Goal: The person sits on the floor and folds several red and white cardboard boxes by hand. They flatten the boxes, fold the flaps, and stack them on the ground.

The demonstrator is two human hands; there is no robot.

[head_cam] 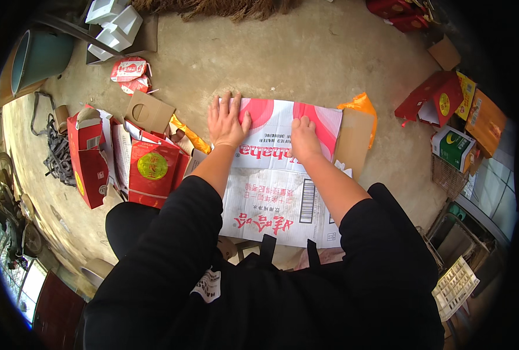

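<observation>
Before me a white and pink printed cardboard box (268, 188) lies flattened, its near part reaching my lap. My left hand (229, 122) rests palm down on its far left corner, fingers apart and pointing away from me. On the far right part presses my right hand (305, 140), its fingers curled in; nothing shows held in it. A plain brown cardboard piece (356, 135) sticks out from under the box's right side, with an orange plastic sheet (362, 105) beside and behind it.
Red cartons (156, 168) and torn cardboard stand at my left, near a heap of grey straps (58, 153). A teal bucket (45, 57) and white foam pieces (119, 33) are at the far left. More cartons (434, 100) and a wire basket (449, 177) lie at the right.
</observation>
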